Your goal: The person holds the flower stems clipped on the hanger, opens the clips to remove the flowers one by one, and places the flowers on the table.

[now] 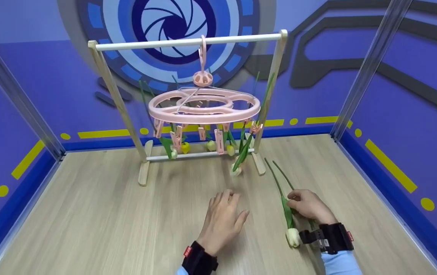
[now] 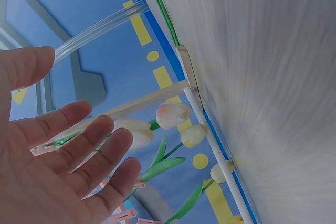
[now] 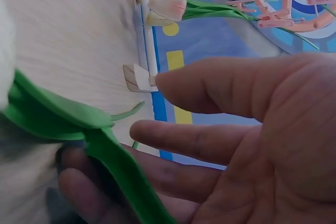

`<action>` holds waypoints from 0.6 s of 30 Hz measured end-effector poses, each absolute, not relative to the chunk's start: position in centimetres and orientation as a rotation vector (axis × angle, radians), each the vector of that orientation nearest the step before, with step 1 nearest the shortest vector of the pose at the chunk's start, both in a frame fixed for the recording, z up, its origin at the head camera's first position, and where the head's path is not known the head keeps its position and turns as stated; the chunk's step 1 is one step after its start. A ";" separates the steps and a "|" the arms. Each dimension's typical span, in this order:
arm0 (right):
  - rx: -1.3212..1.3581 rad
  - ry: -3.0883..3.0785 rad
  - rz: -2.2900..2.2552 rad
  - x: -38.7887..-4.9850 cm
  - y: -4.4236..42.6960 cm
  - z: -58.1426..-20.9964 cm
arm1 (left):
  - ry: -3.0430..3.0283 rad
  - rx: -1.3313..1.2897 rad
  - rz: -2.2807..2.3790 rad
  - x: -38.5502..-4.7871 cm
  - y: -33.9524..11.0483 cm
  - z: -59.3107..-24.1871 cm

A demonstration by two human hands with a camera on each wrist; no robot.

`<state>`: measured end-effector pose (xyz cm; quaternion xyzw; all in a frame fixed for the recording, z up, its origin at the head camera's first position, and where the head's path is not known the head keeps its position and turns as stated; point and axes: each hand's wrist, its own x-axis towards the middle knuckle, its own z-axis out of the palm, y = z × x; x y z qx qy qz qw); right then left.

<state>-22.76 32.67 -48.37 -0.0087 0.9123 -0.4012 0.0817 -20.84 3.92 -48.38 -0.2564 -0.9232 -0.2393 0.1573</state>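
My left hand (image 1: 223, 219) hovers over the table with nothing in it; in the left wrist view its fingers (image 2: 100, 156) are spread. At the right, my right hand (image 1: 312, 206) is over artificial tulips lying on the table. A white tulip (image 1: 293, 237) with a green leaf lies just left of it, and a second stem (image 1: 284, 175) runs beneath its fingers. In the right wrist view, the thumb and index finger stand apart, while the other fingers reach behind a green leaf (image 3: 126, 171). The second flower is hidden in the head view.
A pink clip hanger (image 1: 203, 117) hangs from a wooden stand with a white top bar (image 1: 145, 46). Several tulips dangle head-down from its clips, including a white one (image 1: 236, 169) at the front right. Blue panels (image 1: 394, 114) enclose the table (image 1: 107, 214).
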 end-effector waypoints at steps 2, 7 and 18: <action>-0.044 2.719 -1.192 -22.6 32.7 -48.1 | -2.639 -0.735 -0.686 -20.8 3.8 -48.4; -0.097 2.763 -1.132 -22.2 32.9 -47.1 | -2.634 -0.728 -0.694 -20.8 3.6 -48.2; -0.181 2.806 -1.220 -20.5 33.4 -44.5 | -2.609 -0.709 -0.753 -21.0 2.7 -47.6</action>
